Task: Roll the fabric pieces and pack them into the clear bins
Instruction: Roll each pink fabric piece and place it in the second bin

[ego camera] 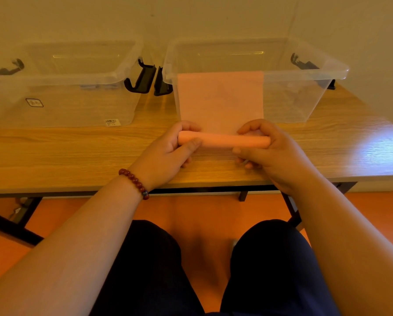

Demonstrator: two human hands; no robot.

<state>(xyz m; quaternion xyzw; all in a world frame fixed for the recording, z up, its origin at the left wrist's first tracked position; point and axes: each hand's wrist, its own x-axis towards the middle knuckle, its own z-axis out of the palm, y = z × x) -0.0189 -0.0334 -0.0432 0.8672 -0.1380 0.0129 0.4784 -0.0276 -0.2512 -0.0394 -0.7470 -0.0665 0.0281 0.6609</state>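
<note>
Fabric: one pink fabric (220, 99), partly rolled. The flat remainder runs from mid-frame up the front wall of the right bin (327, 71) to its rim.
Roll (222, 140): lies crosswise at centre frame, on or just above the table (76, 151).
Grip: the left hand (168, 153) holds the roll's left end and the right hand (273, 153) its right end. Fingers curl over the top with thumbs on the near side, and the middle is bare between them.
Done: rolling has started, by my reading under halfway.
Left: finish this roll and pack it. No rolls show in the right bin or the left bin (76, 78) at upper left.
</note>
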